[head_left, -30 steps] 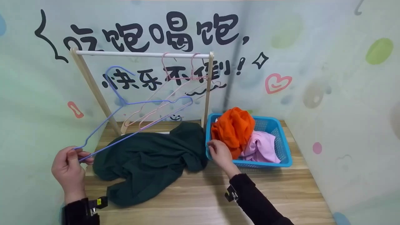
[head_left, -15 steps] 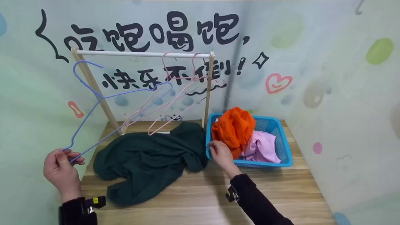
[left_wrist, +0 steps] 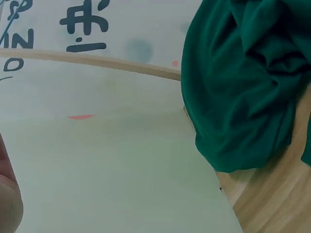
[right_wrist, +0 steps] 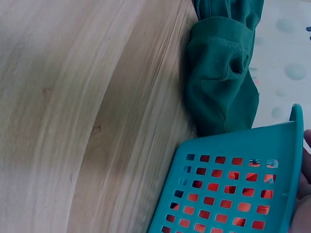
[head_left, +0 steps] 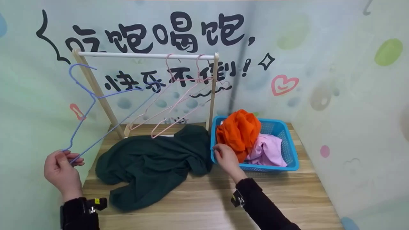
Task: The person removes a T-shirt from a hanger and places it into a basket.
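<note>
At the left, my left hand (head_left: 63, 172) pinches one end of a blue wire clothes hanger (head_left: 86, 115) between thumb and fingers. The hanger is raised and tilted, its hook overlapping the left post of the rack in the head view. My right hand (head_left: 227, 160) grips the left rim of a blue plastic basket (head_left: 290, 150), beside an orange garment (head_left: 238, 132) and a pink garment (head_left: 267, 151) inside it. In the right wrist view, fingers (right_wrist: 303, 194) show at the basket's rim. A dark green garment (head_left: 153, 169) lies crumpled on the wooden tabletop between the hands.
Behind the green garment stands a small clothes rack with a white rail (head_left: 140, 55) and wooden posts (head_left: 212, 95). Two pink hangers (head_left: 174, 80) hang near the rail's right end. Printed walls (head_left: 351, 95) enclose the tabletop (head_left: 198, 204) at the back and sides.
My left hand has moved left with the blue hanger, and its hook has shifted from under the rail to the left post. The right hand and basket stay in place.
</note>
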The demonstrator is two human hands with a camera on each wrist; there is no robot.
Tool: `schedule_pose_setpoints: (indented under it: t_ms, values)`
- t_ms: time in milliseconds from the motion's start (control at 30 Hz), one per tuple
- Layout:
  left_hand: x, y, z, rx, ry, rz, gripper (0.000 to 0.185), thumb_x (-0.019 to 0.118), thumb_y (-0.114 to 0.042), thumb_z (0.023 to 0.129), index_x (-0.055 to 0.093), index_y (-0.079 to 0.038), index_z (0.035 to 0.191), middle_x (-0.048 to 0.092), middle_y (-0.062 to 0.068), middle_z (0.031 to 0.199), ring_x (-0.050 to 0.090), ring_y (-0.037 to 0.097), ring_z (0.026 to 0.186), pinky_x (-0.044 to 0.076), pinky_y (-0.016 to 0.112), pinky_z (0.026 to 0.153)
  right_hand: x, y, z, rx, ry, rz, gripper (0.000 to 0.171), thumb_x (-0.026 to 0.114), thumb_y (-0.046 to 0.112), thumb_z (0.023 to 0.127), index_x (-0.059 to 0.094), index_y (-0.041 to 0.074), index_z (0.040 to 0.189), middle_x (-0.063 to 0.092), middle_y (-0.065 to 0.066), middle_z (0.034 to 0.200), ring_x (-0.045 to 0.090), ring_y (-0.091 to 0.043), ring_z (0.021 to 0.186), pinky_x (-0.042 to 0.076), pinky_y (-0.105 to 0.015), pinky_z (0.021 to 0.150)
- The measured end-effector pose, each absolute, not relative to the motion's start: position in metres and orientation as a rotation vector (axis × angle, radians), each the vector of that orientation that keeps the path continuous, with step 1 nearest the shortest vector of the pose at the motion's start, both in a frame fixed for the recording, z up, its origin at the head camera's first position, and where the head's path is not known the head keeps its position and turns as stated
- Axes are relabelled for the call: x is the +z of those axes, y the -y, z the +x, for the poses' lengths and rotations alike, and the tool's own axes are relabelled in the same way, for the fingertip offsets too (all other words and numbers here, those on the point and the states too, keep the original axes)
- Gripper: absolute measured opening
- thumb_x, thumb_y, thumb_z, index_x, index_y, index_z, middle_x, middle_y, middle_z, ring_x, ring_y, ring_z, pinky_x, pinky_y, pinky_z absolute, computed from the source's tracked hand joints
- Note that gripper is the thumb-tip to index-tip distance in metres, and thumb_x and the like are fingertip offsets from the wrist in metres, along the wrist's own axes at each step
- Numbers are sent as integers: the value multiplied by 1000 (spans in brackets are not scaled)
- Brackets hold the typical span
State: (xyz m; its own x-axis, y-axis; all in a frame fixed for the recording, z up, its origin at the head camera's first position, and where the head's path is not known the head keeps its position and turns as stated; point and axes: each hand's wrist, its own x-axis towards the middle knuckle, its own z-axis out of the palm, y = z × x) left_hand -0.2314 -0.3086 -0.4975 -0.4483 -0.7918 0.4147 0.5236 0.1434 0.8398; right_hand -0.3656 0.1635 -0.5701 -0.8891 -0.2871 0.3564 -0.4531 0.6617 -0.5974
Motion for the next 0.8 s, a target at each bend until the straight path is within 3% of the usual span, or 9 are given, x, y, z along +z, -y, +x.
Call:
schedule_pose_setpoints:
  t_ms: [267,500,800]
  values:
    - [-472,290,-259,-1353,1555,347,32,52,-21,102,64,9,99,67,0,77,65,6,58,53,17,58,-568,-155,-363,1001,2603,667,21,59,12,99,65,9,119,66,-7,117,59,-23,104,49,-40,94]
    - [-447,272,-284,-1322,1610,284,32,52,-19,102,63,11,100,64,-2,77,64,5,60,53,16,60,-565,-151,-351,985,2498,772,29,62,12,98,62,8,127,62,-10,129,57,-25,117,46,-42,101]
    - [-450,256,-302,-1284,1716,197,30,55,-18,102,65,10,99,63,-4,75,62,1,58,52,14,59,-571,-163,-340,971,2364,859,33,66,12,95,62,6,128,62,-10,130,57,-26,119,46,-43,100]
